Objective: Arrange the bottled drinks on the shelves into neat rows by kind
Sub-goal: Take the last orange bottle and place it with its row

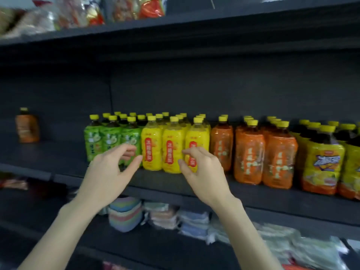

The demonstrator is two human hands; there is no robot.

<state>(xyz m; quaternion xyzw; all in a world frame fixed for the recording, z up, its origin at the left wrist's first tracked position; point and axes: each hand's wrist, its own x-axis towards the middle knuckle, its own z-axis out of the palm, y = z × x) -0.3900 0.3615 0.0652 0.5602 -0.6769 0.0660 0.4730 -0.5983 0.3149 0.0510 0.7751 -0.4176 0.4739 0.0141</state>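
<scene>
Head view blurs toward its borders: the lone orange bottle (27, 127), far left on the shelf (165, 182), is smeared, and the snack bags (81, 12) above are hard to read. Behind the front green bottles (112, 141), yellow bottles (172, 149) and orange bottles (249, 152), the back rows show only caps. The yellow-and-orange bottles (321, 164) run off the right edge. The left hand (111, 168), half open with thumb and forefinger spread, holds nothing and covers the lower green labels. The right hand (202, 172), fingers loosely bent and empty, hides part of the third yellow bottle; whether it touches cannot be told. Open shelf lies between the lone bottle and the green group, and along the front lip.
</scene>
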